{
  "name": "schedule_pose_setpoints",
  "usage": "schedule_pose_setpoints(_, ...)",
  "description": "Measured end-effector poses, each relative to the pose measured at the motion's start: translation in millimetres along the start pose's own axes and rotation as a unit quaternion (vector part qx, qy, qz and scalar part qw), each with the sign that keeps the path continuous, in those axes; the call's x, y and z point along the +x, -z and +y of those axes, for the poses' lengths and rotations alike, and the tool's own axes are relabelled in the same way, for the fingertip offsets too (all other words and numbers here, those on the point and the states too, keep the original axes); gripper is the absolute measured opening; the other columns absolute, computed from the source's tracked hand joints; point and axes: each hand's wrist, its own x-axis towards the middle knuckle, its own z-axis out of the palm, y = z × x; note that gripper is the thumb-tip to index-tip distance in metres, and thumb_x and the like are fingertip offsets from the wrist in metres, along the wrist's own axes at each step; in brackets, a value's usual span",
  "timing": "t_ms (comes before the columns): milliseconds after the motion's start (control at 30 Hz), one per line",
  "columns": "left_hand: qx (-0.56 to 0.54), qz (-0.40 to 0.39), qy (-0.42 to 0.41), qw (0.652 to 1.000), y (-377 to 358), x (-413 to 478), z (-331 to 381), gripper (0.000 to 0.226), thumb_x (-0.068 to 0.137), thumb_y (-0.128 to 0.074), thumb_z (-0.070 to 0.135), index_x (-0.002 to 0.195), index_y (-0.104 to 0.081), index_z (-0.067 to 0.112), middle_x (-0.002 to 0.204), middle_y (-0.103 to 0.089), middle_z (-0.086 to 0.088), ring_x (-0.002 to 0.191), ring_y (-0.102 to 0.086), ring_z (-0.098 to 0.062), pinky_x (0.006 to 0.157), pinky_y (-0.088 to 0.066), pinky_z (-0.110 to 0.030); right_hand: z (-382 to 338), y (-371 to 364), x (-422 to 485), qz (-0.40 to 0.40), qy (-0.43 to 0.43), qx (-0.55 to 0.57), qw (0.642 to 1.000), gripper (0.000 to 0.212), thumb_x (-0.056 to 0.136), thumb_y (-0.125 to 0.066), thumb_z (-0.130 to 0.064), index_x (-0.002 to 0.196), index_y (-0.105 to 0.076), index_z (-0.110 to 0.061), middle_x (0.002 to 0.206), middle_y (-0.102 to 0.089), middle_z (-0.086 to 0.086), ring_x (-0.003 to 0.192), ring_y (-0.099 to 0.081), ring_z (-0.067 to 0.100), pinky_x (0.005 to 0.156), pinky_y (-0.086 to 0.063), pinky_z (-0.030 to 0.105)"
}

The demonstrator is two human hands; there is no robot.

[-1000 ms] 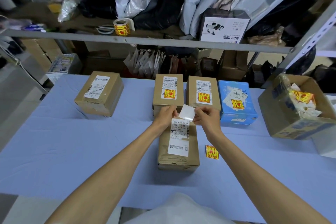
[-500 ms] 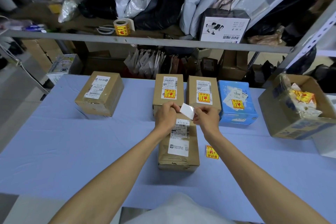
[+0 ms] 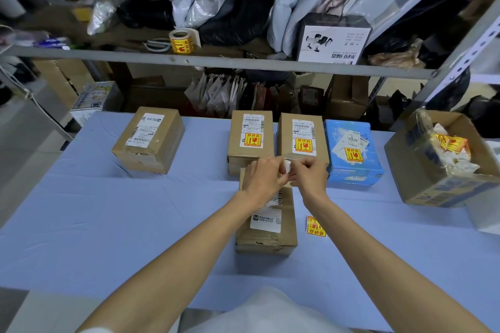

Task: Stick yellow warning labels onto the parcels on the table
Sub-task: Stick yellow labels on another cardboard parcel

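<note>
**Head view.** The left hand (image 3: 263, 181) and the right hand (image 3: 308, 176) were held together above the far end of the near parcel (image 3: 266, 236). Their fingertips were curled and pinched on 1 small white slip (image 3: 286, 169).

0.5 s earlier the slip had been shown as a flat white rectangle stretched between the 2 hands. It was now reduced to a curled scrap almost hidden by the fingers, and the hands had been drawn closer together. Whether the scrap was spent backing or a label seen from behind could not be told.

The change was judged to mean that peeling was under way or finished, not that a label had been applied. No yellow mark was seen on the exposed part of the near parcel, which carried only its white shipping label (image 3: 266, 220). 1 loose yellow label (image 3: 315, 226) lay on the blue table cover (image 3: 81, 224) just right of that parcel, unmoved.

In the back row, the centre-left parcel (image 3: 250, 155), the centre-right parcel (image 3: 285, 138) and the blue parcel (image 3: 351, 170) were already marked. The far-left parcel (image 3: 148, 140) was not. The label roll (image 3: 182, 42) was left on the shelf, and scraps were held in the open carton (image 3: 433, 192) at the right.
</note>
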Motion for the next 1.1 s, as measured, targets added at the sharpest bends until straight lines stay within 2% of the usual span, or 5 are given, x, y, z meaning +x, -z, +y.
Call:
schedule_pose_setpoints(133,0.011,-0.008,0.002,1.000,-1,3,-1,0.004,0.085,-0.063,0.018,0.085,-0.064,0.014,0.086,-0.069,-0.003,0.081,-0.064,-0.023,0.073,-0.055,-0.039,-2,3,-2,-0.006,-0.073,0.087,0.993,0.022,0.087,-0.047,-0.004,0.074,-0.064,-0.001,0.066,-0.067,0.015,0.060,-0.065,0.024,0.052,-0.052,0.027)
schedule_pose_setpoints(267,-0.052,-0.008,0.018,0.998,-3,3,-6,0.007,0.086,-0.065,0.023,0.082,-0.064,0.017,0.076,-0.067,0.004,0.073,-0.062,-0.014,0.067,-0.053,-0.032,2,10,1,-0.013,-0.178,0.239,0.955,0.043,0.097,-0.035,-0.027,0.068,-0.060,-0.006,0.059,-0.056,0.012,0.048,-0.051,0.021,0.045,-0.043,0.025)
schedule_pose_setpoints(467,-0.351,-0.010,0.172,0.920,-3,2,-19,0.011,0.086,-0.068,0.021,0.083,-0.067,0.010,0.077,-0.065,0.001,0.075,-0.059,-0.009,0.075,-0.048,-0.025,6,16,2,-0.086,-0.131,0.096,0.983,0.011,0.089,-0.058,-0.010,0.092,-0.065,-0.001,0.080,-0.066,0.011,0.069,-0.062,0.021,0.063,-0.051,0.028)
schedule_pose_setpoints(833,-0.340,-0.021,0.219,0.914,3,-6,-31,0.014,0.084,-0.071,0.024,0.088,-0.068,0.011,0.082,-0.069,0.002,0.078,-0.062,-0.009,0.072,-0.045,-0.022,8,15,2,-0.111,-0.103,0.122,0.981,0.007,0.081,-0.071,-0.003,0.087,-0.069,-0.005,0.093,-0.069,0.014,0.084,-0.065,0.022,0.070,-0.055,0.022)
schedule_pose_setpoints(1100,-0.331,-0.033,0.293,0.896,-2,-24,-37,0.026,0.077,-0.077,0.028,0.095,-0.067,0.012,0.099,-0.070,-0.002,0.092,-0.066,-0.019,0.081,-0.053,-0.034,19,10,-9,-0.106,-0.078,0.071,0.989,0.005,0.083,-0.070,-0.004,0.087,-0.070,-0.006,0.086,-0.069,0.007,0.079,-0.065,0.017,0.065,-0.053,0.020)
